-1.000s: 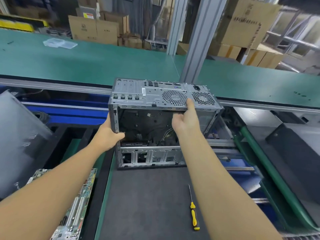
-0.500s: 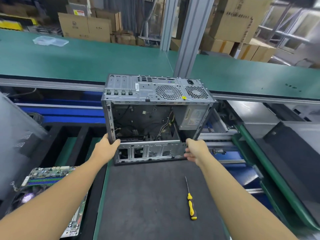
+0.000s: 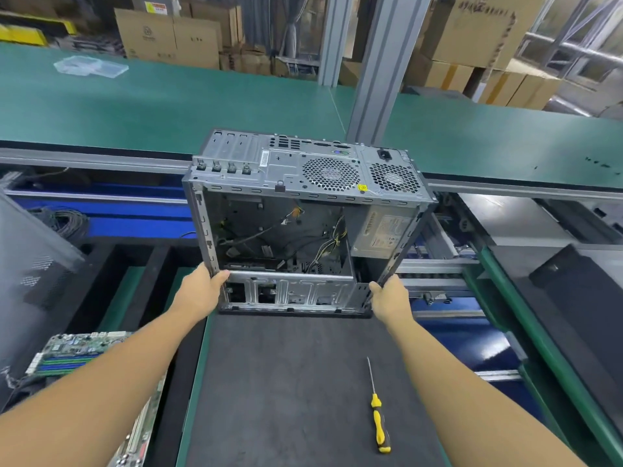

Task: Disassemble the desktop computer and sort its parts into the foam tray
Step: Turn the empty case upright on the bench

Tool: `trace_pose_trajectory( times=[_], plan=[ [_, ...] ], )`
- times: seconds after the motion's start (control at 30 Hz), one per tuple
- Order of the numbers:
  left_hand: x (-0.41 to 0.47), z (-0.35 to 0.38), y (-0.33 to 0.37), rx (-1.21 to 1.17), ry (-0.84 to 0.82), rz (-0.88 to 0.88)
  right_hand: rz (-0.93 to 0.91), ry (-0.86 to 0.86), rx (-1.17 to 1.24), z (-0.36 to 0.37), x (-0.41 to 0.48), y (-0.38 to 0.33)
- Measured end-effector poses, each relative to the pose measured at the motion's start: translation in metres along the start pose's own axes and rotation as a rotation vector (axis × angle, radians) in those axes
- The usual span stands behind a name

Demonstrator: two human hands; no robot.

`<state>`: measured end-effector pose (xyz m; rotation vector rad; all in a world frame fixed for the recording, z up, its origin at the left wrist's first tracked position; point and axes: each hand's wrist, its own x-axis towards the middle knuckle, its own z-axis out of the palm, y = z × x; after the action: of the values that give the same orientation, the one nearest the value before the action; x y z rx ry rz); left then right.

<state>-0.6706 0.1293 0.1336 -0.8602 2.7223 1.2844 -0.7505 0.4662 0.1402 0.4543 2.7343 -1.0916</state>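
Note:
The grey metal computer case [image 3: 303,176] stands on its front at the far end of the dark mat [image 3: 290,382], open side toward me, rear panel with two fan grilles on top. Loose cables and the power supply [image 3: 381,234] sit inside. My left hand [image 3: 202,291] grips the case's lower left corner. My right hand [image 3: 387,294] grips its lower right corner. A removed motherboard [image 3: 74,352] lies in the black foam tray [image 3: 135,264] at the left.
A yellow-handled screwdriver [image 3: 379,416] lies on the mat near my right forearm. A grey side panel [image 3: 30,251] leans at the far left. Green conveyor surface [image 3: 168,102] runs behind the case, with cardboard boxes beyond. A dark panel [image 3: 573,291] lies at the right.
My right hand left the case's top rear edge and came down to its lower right corner. My left hand slid down to the lower left corner. The power supply is now uncovered.

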Motion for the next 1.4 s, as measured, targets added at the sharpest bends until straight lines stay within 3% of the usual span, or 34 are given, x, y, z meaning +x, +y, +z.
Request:
trace_pose_trajectory(
  times=[0.33,0.77,0.97,1.1,1.2,1.4],
  plan=[
    [0.016,0.01,0.011,0.025,0.026,-0.002,-0.011,-0.043,0.069,-0.003,0.033,-0.007],
    [0.001,0.013,-0.002,-0.052,-0.026,0.024,0.007,-0.034,0.052,0.007,0.012,0.006],
    [-0.027,0.028,-0.037,-0.012,-0.089,0.002,0.073,-0.137,-0.061,0.032,-0.021,0.011],
    [-0.047,0.03,-0.061,-0.005,-0.191,-0.004,0.029,-0.321,-0.23,0.051,-0.047,0.019],
    [-0.064,0.026,-0.077,0.146,-0.256,0.016,0.002,-0.447,-0.313,0.069,-0.072,0.026],
    [-0.089,0.018,-0.114,0.172,-0.34,0.049,-0.046,-0.488,-0.126,0.104,-0.12,0.026]
  ],
)
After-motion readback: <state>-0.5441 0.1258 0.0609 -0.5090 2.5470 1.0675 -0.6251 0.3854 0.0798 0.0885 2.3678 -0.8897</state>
